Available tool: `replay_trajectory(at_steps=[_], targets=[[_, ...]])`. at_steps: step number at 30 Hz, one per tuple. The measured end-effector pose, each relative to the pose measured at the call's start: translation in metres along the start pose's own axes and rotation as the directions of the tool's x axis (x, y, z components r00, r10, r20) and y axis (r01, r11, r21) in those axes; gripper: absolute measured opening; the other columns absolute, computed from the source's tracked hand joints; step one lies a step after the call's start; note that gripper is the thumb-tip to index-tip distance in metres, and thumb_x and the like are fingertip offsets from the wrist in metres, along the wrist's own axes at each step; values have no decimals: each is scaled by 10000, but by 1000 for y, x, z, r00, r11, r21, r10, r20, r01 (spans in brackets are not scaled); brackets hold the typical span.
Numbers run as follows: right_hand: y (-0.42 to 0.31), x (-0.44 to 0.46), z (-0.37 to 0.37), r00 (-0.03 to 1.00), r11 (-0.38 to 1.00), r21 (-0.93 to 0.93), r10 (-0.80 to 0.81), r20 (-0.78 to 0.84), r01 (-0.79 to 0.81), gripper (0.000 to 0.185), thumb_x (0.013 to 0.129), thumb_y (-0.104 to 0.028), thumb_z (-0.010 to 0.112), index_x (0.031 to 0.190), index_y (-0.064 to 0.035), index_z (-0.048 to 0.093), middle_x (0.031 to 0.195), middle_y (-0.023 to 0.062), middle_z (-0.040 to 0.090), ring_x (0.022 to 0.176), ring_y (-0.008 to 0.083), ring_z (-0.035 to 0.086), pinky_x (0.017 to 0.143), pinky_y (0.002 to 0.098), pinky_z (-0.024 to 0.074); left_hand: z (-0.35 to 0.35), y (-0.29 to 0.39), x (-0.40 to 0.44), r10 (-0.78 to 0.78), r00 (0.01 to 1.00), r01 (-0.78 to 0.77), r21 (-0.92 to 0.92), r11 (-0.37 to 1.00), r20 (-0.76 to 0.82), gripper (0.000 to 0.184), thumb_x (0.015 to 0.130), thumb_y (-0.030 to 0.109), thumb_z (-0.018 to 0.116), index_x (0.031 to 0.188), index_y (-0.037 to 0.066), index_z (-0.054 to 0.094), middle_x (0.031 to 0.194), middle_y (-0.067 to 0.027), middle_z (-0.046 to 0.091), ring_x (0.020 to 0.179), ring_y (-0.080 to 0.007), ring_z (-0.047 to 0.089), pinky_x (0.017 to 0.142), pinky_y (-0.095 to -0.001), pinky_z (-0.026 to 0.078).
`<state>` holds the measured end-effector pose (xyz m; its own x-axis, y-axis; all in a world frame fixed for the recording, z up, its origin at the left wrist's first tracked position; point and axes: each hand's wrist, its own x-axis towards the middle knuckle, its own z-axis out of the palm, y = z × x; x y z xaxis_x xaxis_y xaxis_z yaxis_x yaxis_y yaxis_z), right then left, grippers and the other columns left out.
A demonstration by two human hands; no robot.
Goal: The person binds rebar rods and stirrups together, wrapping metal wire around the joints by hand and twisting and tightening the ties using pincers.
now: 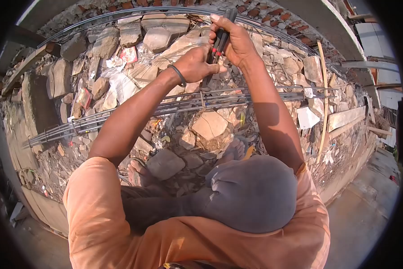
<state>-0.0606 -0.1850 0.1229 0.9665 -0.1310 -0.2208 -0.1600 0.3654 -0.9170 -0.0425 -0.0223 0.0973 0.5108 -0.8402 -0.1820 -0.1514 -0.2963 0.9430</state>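
Note:
My right hand is raised over the rubble, its fingers closed around pliers with black handles and red marks. My left hand wears a dark band at the wrist and is closed just below and left of the pliers. What sits inside its fingers is hidden; fine wires seem to fan out to its left. Under both hands runs a long bundle of steel rebar with stirrups around it. The jaws of the pliers are hard to make out.
Broken stones and rubble cover the ground around my feet. More long steel bars curve along the far brick wall. A thin wooden strip and planks lie at the right; a concrete block stands at the left.

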Motion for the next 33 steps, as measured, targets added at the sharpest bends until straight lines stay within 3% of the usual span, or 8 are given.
replay_trajectory(at_steps=[4, 11, 14, 21, 25, 29, 31, 33], targets=[[-2, 29, -12, 689, 967, 254, -161, 707, -34, 650, 876, -371, 653, 1334, 44, 449, 1107, 217, 639, 1034, 323, 652, 923, 462, 539, -21, -1, -12, 83, 976, -25, -279, 960, 200, 605, 820, 204, 756, 1304, -18, 468, 1143, -144, 650, 1075, -218, 617, 951, -369, 475], [21, 61, -2, 460, 804, 426, -220, 860, -414, 623, 941, -404, 535, 1321, 83, 448, 1084, 182, 643, 1047, 314, 637, 963, 488, 493, -31, -14, -11, 86, 968, 32, -455, 890, 236, 525, 875, 193, 677, 1319, -2, 475, 1235, -140, 625, 1164, -235, 580, 1018, -371, 425], [13, 50, -10, 687, 915, 341, -105, 719, -217, 654, 954, -453, 487, 1341, 71, 437, 1154, 201, 624, 1079, 332, 621, 994, 513, 466, -20, 3, -8, 9, 992, 42, -387, 921, 129, 410, 953, 189, 549, 1295, -28, 486, 1224, -198, 615, 1170, -290, 579, 1042, -398, 412], [36, 62, -29, 754, 866, 436, -114, 647, -244, 665, 968, -469, 436, 1350, 75, 429, 1225, 239, 589, 1093, 351, 616, 993, 511, 470, -6, -18, 14, -110, 992, 119, -644, 756, 55, 349, 969, 155, 503, 1240, -65, 517, 1178, -220, 628, 1109, -294, 618, 993, -389, 468], [45, 60, -33, 857, 824, 540, -146, 495, -171, 622, 990, -432, 420, 1339, 83, 438, 1081, 171, 630, 932, 288, 640, 898, 450, 518, 4, -18, 24, -199, 980, 166, -460, 872, -24, 352, 965, 194, 551, 1171, -90, 546, 1067, -180, 669, 975, -234, 660, 892, -350, 508], [43, 51, -34, 861, 757, 605, -115, 495, -247, 481, 1002, -421, 421, 1159, 16, 548, 842, 48, 506, 730, 165, 490, 686, 337, 446, 13, 2, 18, -221, 942, 244, 63, 968, -253, 604, 809, 177, 719, 1232, -142, 430, 1037, -149, 635, 875, -173, 620, 797, -313, 500], [22, 32, -9, 990, 871, 481, 34, 136, -96, 331, 983, -371, 494, 972, -42, 537, 754, 24, 486, 630, 139, 465, 585, 308, 419, 24, 13, 11, -139, 937, 198, 158, 967, -321, 703, 717, 134, 745, 1238, -158, 374, 1088, -239, 607, 979, -276, 627, 818, -360, 502], [5, 14, 19, 950, 971, 240, 72, -305, 3, 268, 966, -320, 543, 926, -57, 520, 709, 11, 476, 579, 129, 450, 544, 300, 415, 42, 3, 12, 63, 888, 45, 223, 974, -455, 679, 685, 159, 749, 1190, -134, 403, 1064, -303, 594, 1022, -388, 624, 855, -416, 496]])
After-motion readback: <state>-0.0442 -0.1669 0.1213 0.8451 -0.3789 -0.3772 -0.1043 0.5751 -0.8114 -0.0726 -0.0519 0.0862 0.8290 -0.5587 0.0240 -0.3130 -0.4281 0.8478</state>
